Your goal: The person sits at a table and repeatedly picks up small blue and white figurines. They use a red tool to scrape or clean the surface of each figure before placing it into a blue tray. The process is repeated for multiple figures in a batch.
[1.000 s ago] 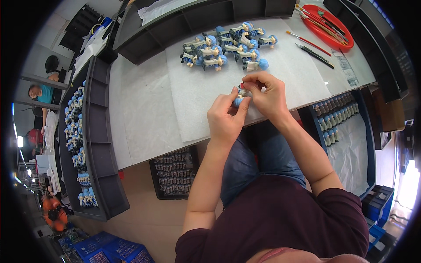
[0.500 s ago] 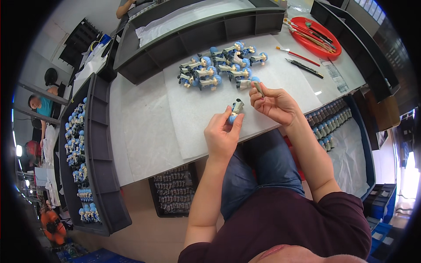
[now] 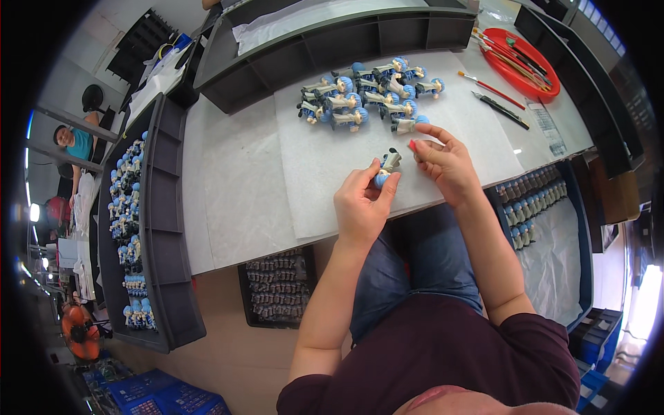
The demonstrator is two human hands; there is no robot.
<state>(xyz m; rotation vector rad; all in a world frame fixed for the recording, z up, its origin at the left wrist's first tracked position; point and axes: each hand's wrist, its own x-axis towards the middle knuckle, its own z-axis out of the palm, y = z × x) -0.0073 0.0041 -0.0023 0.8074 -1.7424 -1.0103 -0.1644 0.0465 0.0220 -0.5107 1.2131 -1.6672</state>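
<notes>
My left hand point(image 3: 363, 204) is closed, its thumb and fingers gripping the blue-haired end of a small painted figurine point(image 3: 390, 163). The figurine's pale body and dark feet point up and to the right. Just right of it, my right hand point(image 3: 448, 164) pinches a small red piece point(image 3: 413, 145) between thumb and fingers; most of that piece is hidden, so its kind does not show. Beyond both hands, several similar figurines point(image 3: 346, 102) lie in a cluster on a white sheet point(image 3: 318, 187). One lying figurine point(image 3: 407, 125) is close to my right fingertips.
Behind the cluster stands a long grey crate point(image 3: 332, 55). A red dish point(image 3: 512, 66) of brushes is at the far right, with a red brush point(image 3: 494, 90) and a black pen-like tool point(image 3: 501, 111) beside it. Another crate point(image 3: 166, 228) of figurines flanks the table's left side.
The greyish slender piece seen between my right fingers no longer shows; a red bit shows there now. My right index finger has straightened. The whole view has shifted slightly.
</notes>
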